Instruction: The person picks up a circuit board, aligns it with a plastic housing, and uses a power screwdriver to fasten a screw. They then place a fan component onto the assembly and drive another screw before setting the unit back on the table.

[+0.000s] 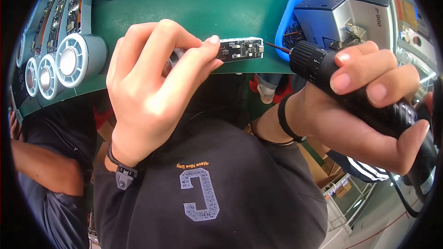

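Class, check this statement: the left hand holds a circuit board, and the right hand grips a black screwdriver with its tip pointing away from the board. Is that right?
Only the direction is wrong: the head view shows the tip of the black screwdriver pointing toward the circuit board. The left hand holds the board, and the right hand grips the screwdriver.

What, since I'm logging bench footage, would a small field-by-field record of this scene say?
Left hand: holding a black circuit board
Right hand: gripping a black power screwdriver
Bit: beside the board's end; contact unclear
Surface: green table
Left side: pale round-ended units, more dark boards
Right side: blue tray, grey-and-black machine
Nearby: another person's arm
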